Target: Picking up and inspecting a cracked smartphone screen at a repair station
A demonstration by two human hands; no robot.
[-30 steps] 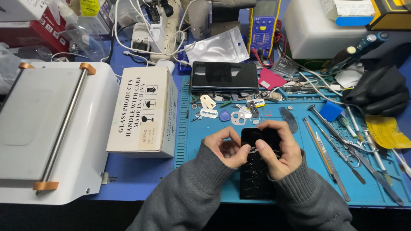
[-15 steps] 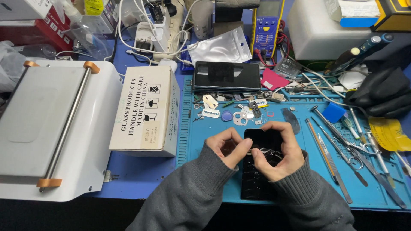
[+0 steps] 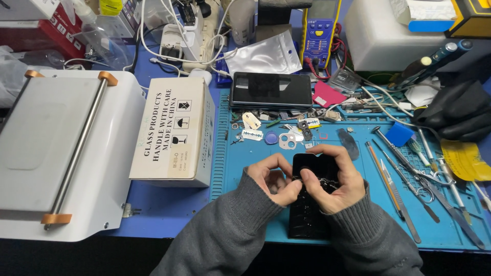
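Desk surface is blue, lit evenly from above, no hard shadows. A lighter blue ribbed work mat covers its right half. Left side: white machine with a steel bar on copper-coloured brackets; a cardboard box stands just beside it. Rear edge crowded: white power strip with tangled cables, yellow-trimmed multimeter, white plastic box. Near edge of the desk falls into dark. No wall, floor or window visible.

Right hand covering the middle of the black phone, small parts on the blue mat staying too tiny to identify, yellow case running off the top-right edge
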